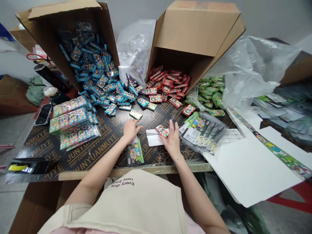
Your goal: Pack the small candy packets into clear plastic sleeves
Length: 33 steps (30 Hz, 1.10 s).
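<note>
My left hand (131, 131) reaches over the dark board, its fingertips at the near edge of a small green-and-gold packet (136, 114) and its thumb apart. Below its wrist lies a black-and-green printed card bag (135, 152), partly under the forearm. To the right, my right hand (172, 139) is open, fingers stretched out. Its thumb is at the edge of a small red packet (162, 130), which lies over a folded white card (154, 138). Loose blue packets (143, 102) and another green packet (151, 106) lie just beyond.
Open cartons hold blue packets (97, 70) at left and red packets (168, 81) at centre. Green packets (211, 92) spill from plastic at right. Stacked wrapped packs (73, 122) and a phone (44, 114) are left; printed bags (203, 131) and white sheets (246, 169) right.
</note>
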Each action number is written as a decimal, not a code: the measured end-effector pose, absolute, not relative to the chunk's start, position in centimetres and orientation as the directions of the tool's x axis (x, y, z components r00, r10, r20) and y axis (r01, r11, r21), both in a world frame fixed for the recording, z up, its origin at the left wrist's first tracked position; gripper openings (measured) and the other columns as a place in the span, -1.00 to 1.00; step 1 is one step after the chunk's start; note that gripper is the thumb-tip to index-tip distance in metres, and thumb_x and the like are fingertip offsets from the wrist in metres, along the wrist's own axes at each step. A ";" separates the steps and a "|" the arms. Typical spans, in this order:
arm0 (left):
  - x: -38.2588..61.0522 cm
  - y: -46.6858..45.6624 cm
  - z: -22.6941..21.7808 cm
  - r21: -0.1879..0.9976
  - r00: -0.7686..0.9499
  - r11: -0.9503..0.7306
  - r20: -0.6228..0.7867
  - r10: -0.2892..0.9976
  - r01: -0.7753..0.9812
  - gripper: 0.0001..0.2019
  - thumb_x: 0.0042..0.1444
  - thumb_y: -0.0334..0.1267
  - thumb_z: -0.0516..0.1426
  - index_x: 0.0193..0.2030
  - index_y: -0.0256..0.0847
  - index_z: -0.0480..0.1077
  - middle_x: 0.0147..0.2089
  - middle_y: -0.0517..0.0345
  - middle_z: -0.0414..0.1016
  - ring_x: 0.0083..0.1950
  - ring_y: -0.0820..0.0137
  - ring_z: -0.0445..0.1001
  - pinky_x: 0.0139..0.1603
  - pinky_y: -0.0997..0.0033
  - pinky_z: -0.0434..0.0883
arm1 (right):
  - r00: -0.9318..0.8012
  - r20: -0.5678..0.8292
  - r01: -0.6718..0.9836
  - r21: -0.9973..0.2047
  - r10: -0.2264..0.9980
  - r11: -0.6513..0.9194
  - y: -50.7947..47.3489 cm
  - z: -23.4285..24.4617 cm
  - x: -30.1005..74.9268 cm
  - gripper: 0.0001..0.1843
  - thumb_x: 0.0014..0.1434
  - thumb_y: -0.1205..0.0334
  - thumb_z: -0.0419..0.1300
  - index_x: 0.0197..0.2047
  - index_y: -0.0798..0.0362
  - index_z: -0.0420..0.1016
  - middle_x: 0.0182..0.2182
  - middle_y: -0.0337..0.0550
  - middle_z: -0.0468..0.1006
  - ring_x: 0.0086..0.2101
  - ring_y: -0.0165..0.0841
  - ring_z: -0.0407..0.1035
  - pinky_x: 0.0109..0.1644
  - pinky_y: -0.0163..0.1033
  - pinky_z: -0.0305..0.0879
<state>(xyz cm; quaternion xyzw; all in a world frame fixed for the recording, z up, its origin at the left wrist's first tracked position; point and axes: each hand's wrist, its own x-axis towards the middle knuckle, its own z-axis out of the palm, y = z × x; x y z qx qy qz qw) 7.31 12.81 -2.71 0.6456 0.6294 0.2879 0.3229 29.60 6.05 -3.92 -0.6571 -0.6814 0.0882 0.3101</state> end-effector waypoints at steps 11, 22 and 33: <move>3.0 9.6 0.6 0.794 0.213 -0.160 0.039 0.976 0.586 -0.80 0.01 -0.36 0.22 -0.20 -0.16 0.59 -0.30 0.09 0.49 -0.25 0.35 0.45 -0.18 0.38 0.34 | 0.004 0.269 0.230 -0.938 0.963 0.261 9.1 4.2 24.7 -0.23 0.19 0.10 0.19 0.37 -0.06 -0.08 -0.23 -0.10 0.59 -0.22 -0.23 0.47 -0.03 -0.01 0.37; 3.1 6.9 3.9 0.878 0.135 -0.206 0.163 0.977 0.431 -0.97 -0.10 -0.35 0.28 -0.48 -0.24 0.52 -0.45 0.09 0.54 -0.42 0.39 0.43 -0.36 0.43 0.29 | -0.388 0.075 -0.040 -0.997 0.918 0.065 9.7 5.7 20.9 -0.07 -0.06 0.24 0.38 0.33 -0.07 0.05 -0.54 -0.37 0.48 -0.48 -0.37 0.44 -0.35 -0.24 0.40; 3.8 6.0 4.8 0.892 0.044 -0.160 0.156 0.987 0.422 -0.91 -0.14 -0.29 0.29 -0.52 -0.25 0.51 -0.51 0.13 0.51 -0.48 0.44 0.36 -0.41 0.47 0.21 | -0.300 0.116 0.046 -0.990 0.947 0.136 9.0 4.5 19.4 -0.13 -0.05 0.31 0.32 0.31 -0.11 0.09 -0.41 -0.32 0.50 -0.44 -0.40 0.42 -0.20 -0.20 0.41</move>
